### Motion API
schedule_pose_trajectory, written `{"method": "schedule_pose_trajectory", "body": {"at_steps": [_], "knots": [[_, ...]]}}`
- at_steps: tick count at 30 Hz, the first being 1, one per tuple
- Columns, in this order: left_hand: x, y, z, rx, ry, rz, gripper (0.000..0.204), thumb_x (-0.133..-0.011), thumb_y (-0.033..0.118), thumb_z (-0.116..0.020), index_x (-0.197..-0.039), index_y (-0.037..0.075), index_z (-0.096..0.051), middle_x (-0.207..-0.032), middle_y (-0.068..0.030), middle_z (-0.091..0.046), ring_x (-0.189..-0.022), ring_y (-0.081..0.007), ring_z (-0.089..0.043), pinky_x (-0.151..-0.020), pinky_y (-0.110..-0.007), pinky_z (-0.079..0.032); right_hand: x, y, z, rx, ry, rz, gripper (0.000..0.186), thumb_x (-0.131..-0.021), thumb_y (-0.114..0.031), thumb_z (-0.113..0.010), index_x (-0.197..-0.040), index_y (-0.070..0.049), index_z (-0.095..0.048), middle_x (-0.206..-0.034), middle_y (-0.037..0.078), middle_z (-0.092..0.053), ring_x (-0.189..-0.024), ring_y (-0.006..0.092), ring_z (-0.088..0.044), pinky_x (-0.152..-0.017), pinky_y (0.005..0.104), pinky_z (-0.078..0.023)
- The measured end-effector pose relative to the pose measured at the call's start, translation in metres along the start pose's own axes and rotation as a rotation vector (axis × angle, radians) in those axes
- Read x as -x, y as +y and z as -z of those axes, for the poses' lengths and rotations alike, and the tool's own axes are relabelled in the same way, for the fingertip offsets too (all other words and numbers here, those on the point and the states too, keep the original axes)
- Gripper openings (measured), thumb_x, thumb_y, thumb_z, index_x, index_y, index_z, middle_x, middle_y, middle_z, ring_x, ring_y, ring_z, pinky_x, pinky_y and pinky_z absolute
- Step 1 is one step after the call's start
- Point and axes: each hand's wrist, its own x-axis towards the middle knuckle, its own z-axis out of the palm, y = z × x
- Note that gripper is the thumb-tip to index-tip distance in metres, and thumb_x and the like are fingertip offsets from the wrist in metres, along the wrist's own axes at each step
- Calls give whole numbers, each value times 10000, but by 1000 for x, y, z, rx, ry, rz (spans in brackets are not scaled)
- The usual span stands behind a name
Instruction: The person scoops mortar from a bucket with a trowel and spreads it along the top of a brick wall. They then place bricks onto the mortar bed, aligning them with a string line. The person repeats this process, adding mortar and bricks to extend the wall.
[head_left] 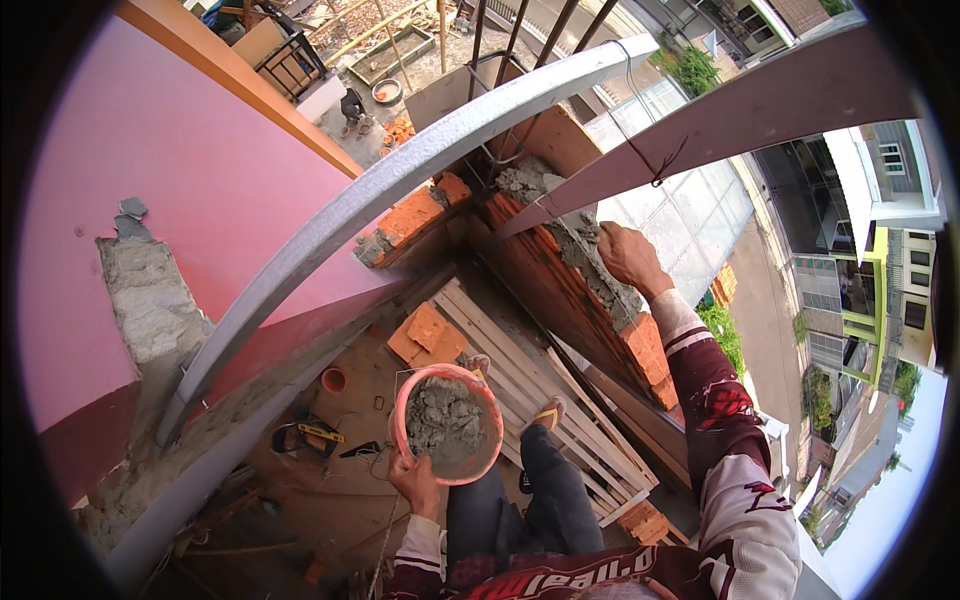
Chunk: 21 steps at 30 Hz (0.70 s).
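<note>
Head view: L hand (415, 485) is holding the orange bucket (497, 440) approx. 6 o'clock of centre, grip closed on the rim at the bucket's own 7 o'clock, thumb over the edge. Wet grey mortar (440, 412) is filling part of it. R hand (632, 258) is reaching out nr 3 o'clock, fingers curled beside the mortar bed (600, 275) topping the brick wall (650, 355); can't tell if its grip is holding a tool or touching the mortar.

Poss. risks: bucket's weight is probably hanging on one side of the rim, so a slip or twist could be tipping mortar onto the planks (585, 440) at 5 o'clock. Sandalled foot (548, 412) is resting there too; shifting boards plus the long R reach could be upsetting balance. Leaning on fresh mortar could be knocking lumps off.
</note>
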Motion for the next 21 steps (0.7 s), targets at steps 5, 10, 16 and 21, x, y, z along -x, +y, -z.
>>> {"method": "schedule_pose_trajectory", "body": {"at_steps": [5,10,16,21], "knots": [[-2,4,-6,1,-59,-125,281,-692,-145,-581,-663,43,-373,-904,1,-507,-782,-85,-461,-724,-249,-406,-52,-10,0,2,-101,57,426,-1016,-371,-496,-1193,-21,-662,-1065,300,-701,-1033,475,-668,-902,542,-521],[-10,3,-5,-43,-113,-170,326,-685,-131,-582,-664,31,-301,-854,-62,-534,-756,-151,-486,-720,-300,-418,-67,-8,1,78,-260,-59,466,-1017,-378,-499,-1193,21,-662,-1129,318,-687,-1104,473,-659,-951,529,-522],[-25,-3,-3,-68,-138,-91,315,-685,-120,-583,-666,20,-301,-889,-85,-571,-763,-177,-508,-740,-313,-431,1,15,23,100,-352,-188,429,-1035,-366,-493,-1101,-2,-711,-1023,291,-715,-992,465,-691,-882,530,-529],[-36,-10,4,-98,-147,-49,309,-685,-117,-591,-667,6,-307,-995,-126,-632,-814,-201,-556,-789,-336,-452,79,22,43,81,-178,-260,399,-1001,-372,-534,-988,-14,-709,-918,269,-711,-916,462,-685,-813,522,-538]]}}
